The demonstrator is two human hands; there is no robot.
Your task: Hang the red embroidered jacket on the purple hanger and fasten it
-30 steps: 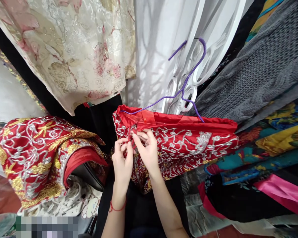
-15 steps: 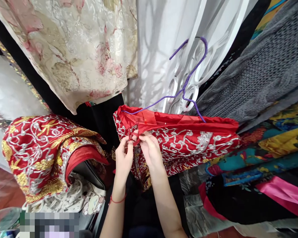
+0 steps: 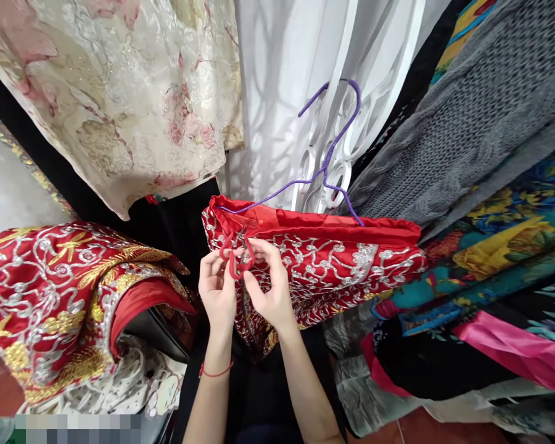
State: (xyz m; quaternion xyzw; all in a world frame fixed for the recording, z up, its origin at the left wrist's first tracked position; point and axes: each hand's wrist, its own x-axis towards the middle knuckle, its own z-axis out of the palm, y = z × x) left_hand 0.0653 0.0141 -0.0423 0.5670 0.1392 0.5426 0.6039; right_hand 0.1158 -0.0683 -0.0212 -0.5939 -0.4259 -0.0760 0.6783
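A red skirt-like garment with silver and gold embroidery hangs from a purple hanger, its plain red waistband uppermost. At the waistband's left part, a looped red cord lies between my hands. My left hand pinches the cord's left side, a thin red string round that wrist. My right hand has its fingers curled on the cord's right side, thumb held a little apart from the fingertips. The cord's ends are partly hidden by my fingers.
Left of me, another red embroidered garment lies over a black item and pale fabric. A cream floral cloth hangs above. White scrolled metalwork stands behind the hanger. Grey knitwear and colourful fabrics hang at the right.
The cord's loop now hangs larger and more open between my hands. My right thumb has moved down, away from its fingertips. The whole view has shifted, moving the garments leftward in the picture.
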